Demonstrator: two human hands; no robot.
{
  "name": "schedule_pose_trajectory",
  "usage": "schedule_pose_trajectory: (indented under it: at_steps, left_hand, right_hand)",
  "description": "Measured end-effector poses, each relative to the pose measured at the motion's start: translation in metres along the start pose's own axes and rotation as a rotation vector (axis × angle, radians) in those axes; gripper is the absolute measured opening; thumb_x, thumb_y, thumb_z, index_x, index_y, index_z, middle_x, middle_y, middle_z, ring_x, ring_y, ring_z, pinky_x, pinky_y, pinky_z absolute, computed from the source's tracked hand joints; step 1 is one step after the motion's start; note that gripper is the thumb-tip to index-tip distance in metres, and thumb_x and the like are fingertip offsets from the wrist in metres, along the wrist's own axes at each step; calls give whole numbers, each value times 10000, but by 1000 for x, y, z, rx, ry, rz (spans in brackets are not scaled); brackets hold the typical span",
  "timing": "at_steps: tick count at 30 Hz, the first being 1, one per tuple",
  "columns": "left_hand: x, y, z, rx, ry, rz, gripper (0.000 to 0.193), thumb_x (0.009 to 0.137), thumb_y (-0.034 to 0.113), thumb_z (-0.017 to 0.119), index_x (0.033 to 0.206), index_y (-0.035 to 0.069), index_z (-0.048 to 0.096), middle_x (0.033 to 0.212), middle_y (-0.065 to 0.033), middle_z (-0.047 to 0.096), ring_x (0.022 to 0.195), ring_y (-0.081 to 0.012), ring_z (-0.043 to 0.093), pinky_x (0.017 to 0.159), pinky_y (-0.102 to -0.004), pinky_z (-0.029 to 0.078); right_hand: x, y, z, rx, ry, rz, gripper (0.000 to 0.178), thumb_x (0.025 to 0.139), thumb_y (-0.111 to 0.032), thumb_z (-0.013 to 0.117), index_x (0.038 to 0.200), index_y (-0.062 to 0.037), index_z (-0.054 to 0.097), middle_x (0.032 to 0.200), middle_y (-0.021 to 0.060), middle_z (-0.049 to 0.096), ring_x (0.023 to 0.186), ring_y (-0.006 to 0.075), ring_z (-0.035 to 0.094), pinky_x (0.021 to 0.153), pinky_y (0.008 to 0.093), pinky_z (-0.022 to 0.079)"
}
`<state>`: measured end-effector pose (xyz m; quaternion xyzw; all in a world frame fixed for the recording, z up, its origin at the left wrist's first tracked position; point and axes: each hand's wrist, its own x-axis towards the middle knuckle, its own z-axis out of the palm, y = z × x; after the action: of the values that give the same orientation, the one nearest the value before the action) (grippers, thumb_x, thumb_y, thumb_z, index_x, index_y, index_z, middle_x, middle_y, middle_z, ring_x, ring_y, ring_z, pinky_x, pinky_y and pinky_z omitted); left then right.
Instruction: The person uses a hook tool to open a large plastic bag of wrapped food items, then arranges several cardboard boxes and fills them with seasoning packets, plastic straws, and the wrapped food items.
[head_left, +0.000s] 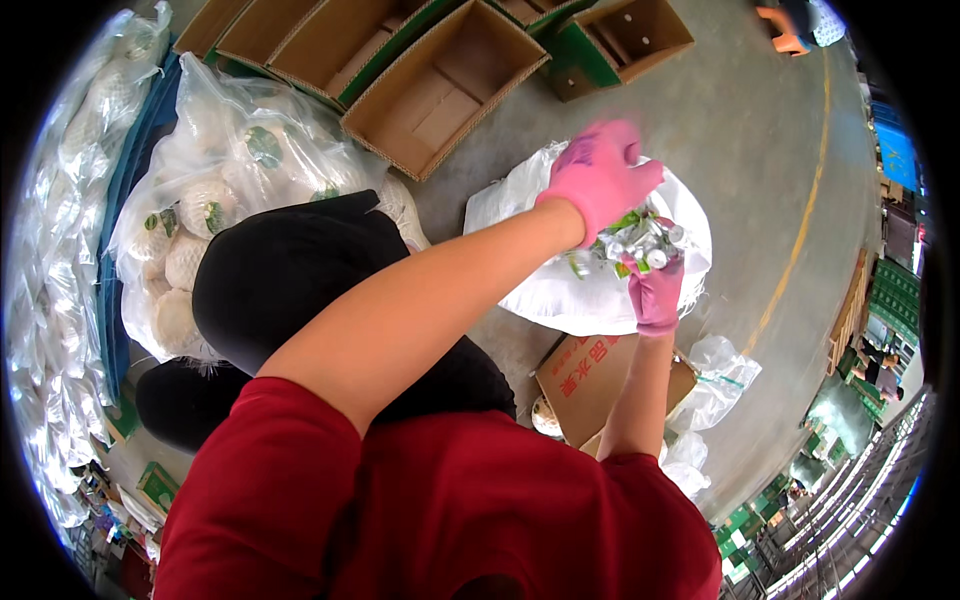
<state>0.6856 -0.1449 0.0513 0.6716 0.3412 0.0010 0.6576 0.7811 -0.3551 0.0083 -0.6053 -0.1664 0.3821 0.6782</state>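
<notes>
The right hand, in a pink fabric glove [655, 295], is closed on part of a cluster of small clear and silvery pieces with green parts [640, 242]; I cannot tell how many it grips. The left hand, in a matching pink glove [604, 180], is raised just beyond the cluster; motion blur prevents me from telling whether it holds anything. The cluster is above the white woven sack [560, 305]; I cannot confirm what rests on it.

Recommended handling: I would support the cluster from the near side with the right hand, separate pieces with the left fingertips, and use light pressure. Caution: loose pieces could slip past the sack's edge.

Nearer the body lies a brown cardboard carton with red print [588, 385]. To the left stands a clear plastic bag of pale, round, netted items [215, 205]; beyond are open brown cardboard boxes [440, 95].
</notes>
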Motion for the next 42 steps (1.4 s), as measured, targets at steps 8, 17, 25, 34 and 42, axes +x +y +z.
schedule_pose_trajectory:
  at_steps: [8, 17, 25, 34, 42]
  left_hand:
    - [-51, -50, 33, -1111, -593, -170, 567, 923, 478, 657, 1374, 219, 430, 1236, -36, 566, 1070, -196, 611, 850, -411, 575]
    - [-21, 47, -96, -614, -188, 8, 386, 835, 88, 700, 1213, 56, 624, 1114, -82, 652, 915, -168, 665, 695, -335, 630]
    - [27, 60, -196, -11, -37, 159, 513, 832, 54, 675, 1337, 99, 599, 908, -55, 650, 695, -116, 589, 600, -278, 506]
    - [90, 15, -288, -868, -530, 76, 442, 914, 101, 656, 1334, 64, 523, 1247, -109, 610, 1033, -211, 673, 764, -294, 597]
    - [79, -40, -356, -1099, -118, 214, 484, 966, 125, 577, 1429, 118, 437, 1343, -84, 542, 1091, -293, 650, 782, -369, 622]
  right_hand:
    - [-7, -28, 51, -905, -152, -35, 503, 791, -68, 685, 1268, -3, 541, 1240, 164, 553, 1111, 229, 554, 866, 330, 505]
    - [71, -87, 134, -129, -177, -95, 427, 1020, -261, 564, 1373, -27, 504, 1272, 80, 587, 1162, 178, 587, 937, 317, 513]
    - [163, -74, 214, 153, -284, -78, 393, 1025, -263, 561, 1343, -32, 545, 1170, 20, 602, 977, 98, 582, 854, 246, 485]
    - [221, -28, 257, 200, -363, 124, 545, 993, -263, 604, 1477, -111, 405, 1216, 21, 594, 1000, 115, 615, 756, 236, 519]
    - [340, -14, 309, -431, -143, -425, 478, 923, -193, 686, 1362, -54, 556, 1246, 19, 621, 852, 123, 630, 711, 242, 510]
